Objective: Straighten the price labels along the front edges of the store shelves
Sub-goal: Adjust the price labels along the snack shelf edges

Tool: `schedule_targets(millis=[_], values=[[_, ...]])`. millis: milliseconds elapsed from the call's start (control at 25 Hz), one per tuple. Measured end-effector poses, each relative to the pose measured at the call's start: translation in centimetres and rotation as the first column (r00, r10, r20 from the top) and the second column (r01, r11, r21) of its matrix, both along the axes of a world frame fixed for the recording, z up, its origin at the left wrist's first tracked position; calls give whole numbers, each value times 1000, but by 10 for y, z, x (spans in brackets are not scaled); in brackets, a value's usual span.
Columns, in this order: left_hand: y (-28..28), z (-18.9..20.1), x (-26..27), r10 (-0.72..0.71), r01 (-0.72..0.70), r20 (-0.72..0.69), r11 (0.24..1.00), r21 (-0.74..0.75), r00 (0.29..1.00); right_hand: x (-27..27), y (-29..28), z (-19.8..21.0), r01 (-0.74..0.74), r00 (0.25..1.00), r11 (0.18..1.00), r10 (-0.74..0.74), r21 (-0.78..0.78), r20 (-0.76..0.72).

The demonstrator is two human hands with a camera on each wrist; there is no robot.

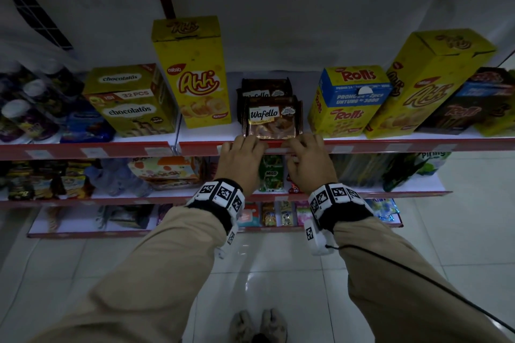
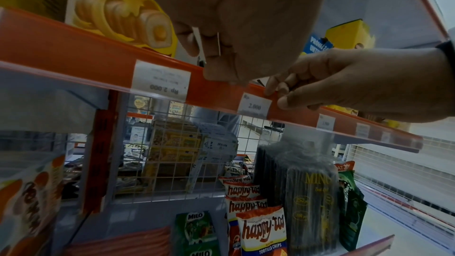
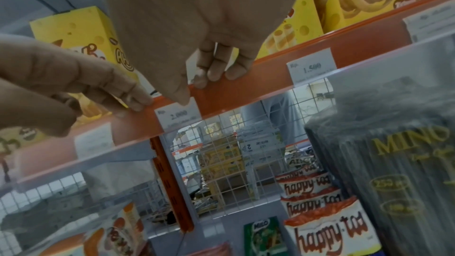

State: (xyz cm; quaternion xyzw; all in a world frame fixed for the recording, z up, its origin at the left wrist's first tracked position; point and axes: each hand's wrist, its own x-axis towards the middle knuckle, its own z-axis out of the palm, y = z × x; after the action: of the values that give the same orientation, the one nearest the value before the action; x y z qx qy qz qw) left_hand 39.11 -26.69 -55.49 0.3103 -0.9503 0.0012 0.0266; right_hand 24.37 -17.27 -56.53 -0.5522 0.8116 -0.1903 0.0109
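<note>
A shop, probably a small grocery: red-edged shelves (image 1: 83, 151) carry snack boxes (image 1: 192, 69), chip bags (image 2: 262, 229) and printed price labels (image 2: 255, 106).

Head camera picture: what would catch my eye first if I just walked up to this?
Probably the two hands, left hand and right hand, side by side with their fingers hooked over the red shelf edge, just below the brown Wafello packet. Next come the tall yellow Ahh box to its left and the checkered wrist bands.

Dim, bluish light throughout (wide-angle bending at edges), wrist views soft.
</note>
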Motion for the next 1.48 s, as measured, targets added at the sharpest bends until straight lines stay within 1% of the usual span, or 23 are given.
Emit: schedule_targets(millis=[80, 160, 240, 400, 480, 600, 800, 920, 1040, 1240, 1480], values=[[0, 1, 6, 10, -10, 6, 1000, 9, 1000, 4, -1, 2, 11, 1000, 999, -11, 45, -10], [-3, 2, 15, 34, -34, 12, 999, 5, 999, 11, -4, 4, 3, 998, 994, 4, 111, -60], [-10, 3, 30, 70, -70, 5, 997, -16, 998, 22, -10, 6, -7, 998, 992, 16, 128, -66], [-33, 2, 66, 95, -93, 33, 994, -52, 995, 48, -31, 9, -86, 996, 994, 86, 73, -1], [-43, 0, 82, 74, -72, 38, 996, -46, 997, 61, -43, 9, -119, 993, 992, 118, 37, 26], [-54, -2, 96, 7, -6, 23, 1000, -13, 1000, 77, -55, 7, -110, 994, 994, 110, -21, 28], [-61, -7, 100, -69, 70, 54, 998, -1, 996, 99, -59, -4, -56, 998, 994, 52, -97, -46], [-65, -9, 100, -85, 86, 40, 996, -17, 996, 108, -59, -11, 4, 999, 988, -11, -151, -46], [-67, -10, 100, -91, 92, 33, 996, -11, 995, 114, -59, -12, 43, 997, 988, -53, -150, -62], [-69, -9, 97, -92, 92, 2, 995, 25, 996, 118, -62, -11, 52, 993, 990, -66, -128, -102], [-70, -8, 96, -94, 93, 18, 995, 40, 995, 120, -67, -10, 68, 991, 991, -80, -111, -108]])
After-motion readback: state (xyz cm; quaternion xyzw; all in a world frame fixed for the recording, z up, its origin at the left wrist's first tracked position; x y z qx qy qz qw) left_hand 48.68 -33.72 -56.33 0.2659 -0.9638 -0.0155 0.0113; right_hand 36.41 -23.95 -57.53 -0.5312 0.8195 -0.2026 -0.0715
